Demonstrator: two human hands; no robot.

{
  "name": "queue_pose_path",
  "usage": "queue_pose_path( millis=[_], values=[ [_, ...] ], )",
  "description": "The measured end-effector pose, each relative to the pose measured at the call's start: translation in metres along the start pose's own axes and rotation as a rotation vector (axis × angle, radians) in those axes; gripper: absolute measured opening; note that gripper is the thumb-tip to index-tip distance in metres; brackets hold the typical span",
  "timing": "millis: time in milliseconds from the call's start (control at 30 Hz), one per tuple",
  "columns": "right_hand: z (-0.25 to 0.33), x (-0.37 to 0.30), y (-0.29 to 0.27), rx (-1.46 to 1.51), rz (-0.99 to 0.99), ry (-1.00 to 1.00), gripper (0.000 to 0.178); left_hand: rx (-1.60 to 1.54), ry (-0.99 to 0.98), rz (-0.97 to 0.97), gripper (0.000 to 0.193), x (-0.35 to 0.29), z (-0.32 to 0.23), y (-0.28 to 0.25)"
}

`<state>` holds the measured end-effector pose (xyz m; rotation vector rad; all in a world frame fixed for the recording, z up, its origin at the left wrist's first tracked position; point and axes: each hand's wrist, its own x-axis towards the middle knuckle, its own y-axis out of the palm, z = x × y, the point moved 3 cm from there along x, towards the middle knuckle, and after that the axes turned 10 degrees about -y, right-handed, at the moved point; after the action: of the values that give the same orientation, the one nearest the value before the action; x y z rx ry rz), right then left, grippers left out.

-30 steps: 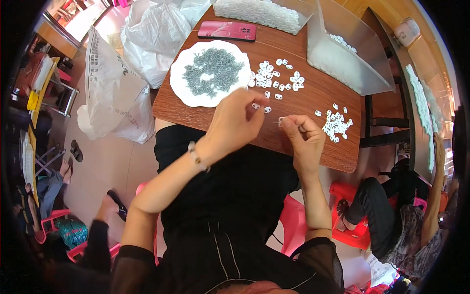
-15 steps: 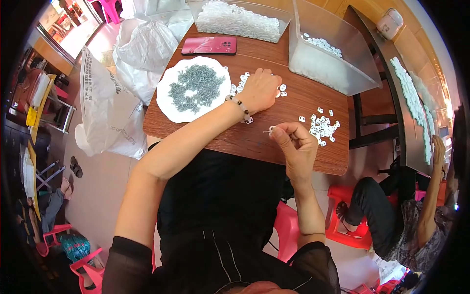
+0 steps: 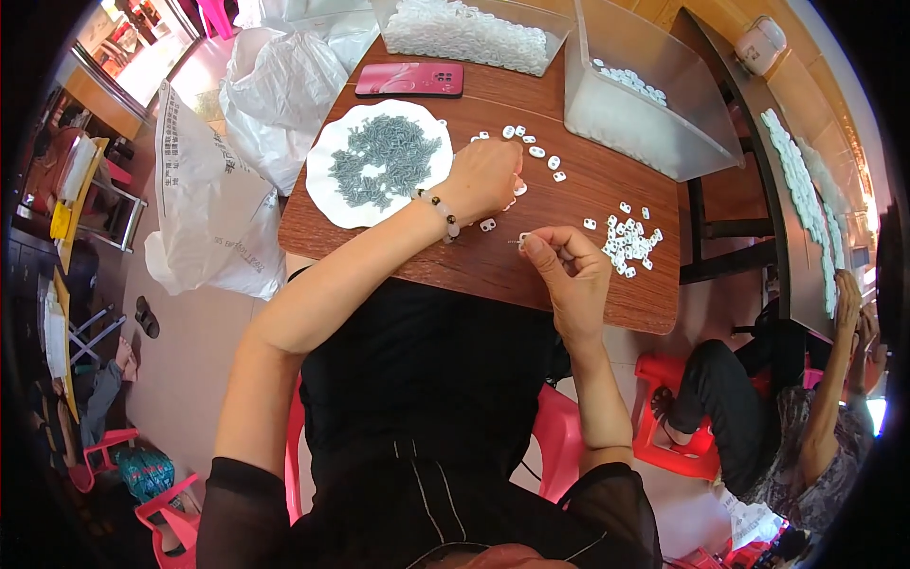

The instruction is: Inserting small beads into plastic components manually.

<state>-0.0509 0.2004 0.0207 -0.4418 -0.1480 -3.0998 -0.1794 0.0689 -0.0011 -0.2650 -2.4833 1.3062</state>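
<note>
My right hand point(image 3: 573, 275) pinches a small white plastic piece point(image 3: 523, 239) between thumb and forefinger, over the near part of the brown table. A thin screw sticks out of the piece to the left. My left hand point(image 3: 482, 178) rests palm down with curled fingers among loose white two-hole pieces point(image 3: 536, 152); the back of the hand hides most of what lies beneath it. Left of that hand, a white scalloped plate point(image 3: 322, 194) holds a heap of grey screws point(image 3: 398, 147). A pile of finished-looking white pieces point(image 3: 627, 245) lies to the right of my right hand.
A pink phone point(image 3: 409, 81) lies behind the plate. Two clear bins point(image 3: 559, 66) of white parts stand along the far edge. White sacks point(image 3: 213, 199) are on the floor at left. At right, another person point(image 3: 806, 427) sits by a dark table point(image 3: 758, 142).
My left hand has drawn back toward me and slightly left, uncovering several white pieces spread behind it. My right hand keeps its pinch on the white piece, nearly in place.
</note>
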Motion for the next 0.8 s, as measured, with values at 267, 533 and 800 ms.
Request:
queue_pose_path(
  millis=[267,533,800],
  values=[
    [-0.002,0.003,-0.002,-0.181,-0.024,-0.038,0.012,-0.346,-0.049,-0.061,0.019,-0.017,0.005,-0.016],
    [-0.004,0.004,-0.006,-0.031,-0.023,-0.086,0.017,-1.149,-0.509,0.176,0.03,-0.065,0.018,-0.042],
    [-0.004,0.001,-0.004,0.097,-0.035,-0.089,0.021,-1.432,-0.662,0.207,0.03,-0.123,0.015,-0.053]
  ],
)
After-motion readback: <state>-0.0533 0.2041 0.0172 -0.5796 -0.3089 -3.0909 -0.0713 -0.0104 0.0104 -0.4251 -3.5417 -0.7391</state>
